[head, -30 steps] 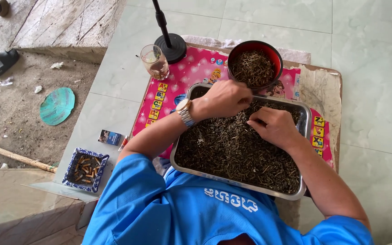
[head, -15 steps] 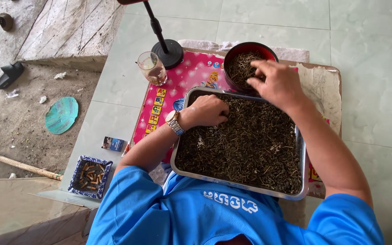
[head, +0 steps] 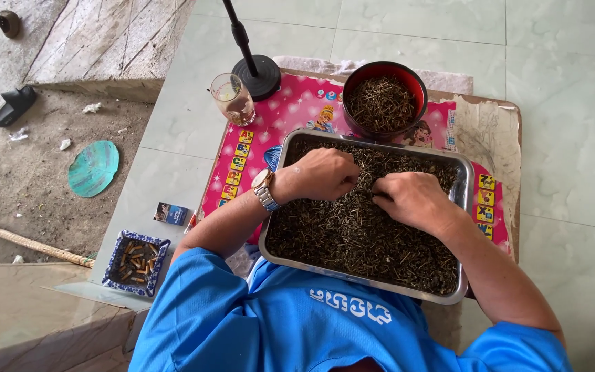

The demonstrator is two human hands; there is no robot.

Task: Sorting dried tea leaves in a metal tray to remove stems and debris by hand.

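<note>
Both hands down in the tray (head: 464, 207), knuckles up. Left hand (head: 321, 173) curled over the dark sticks (head: 352, 234), fingers bunched together and tucked under; whether anything is pinched, cannot tell. Right hand (head: 414, 200) just beside it, fingers bent into the heap, tips buried, grip hidden too. Watch (head: 264, 189) on the left wrist. Tray sitting on a pink mat (head: 290, 110), close against the blue shirt (head: 297, 324). Red bowl (head: 385, 100) just behind the tray, full of the same sticks. Glass (head: 232, 98) at the mat's left corner, beside a black stand base (head: 259, 76). Blue ashtray (head: 136, 262) off left on the floor.
</note>
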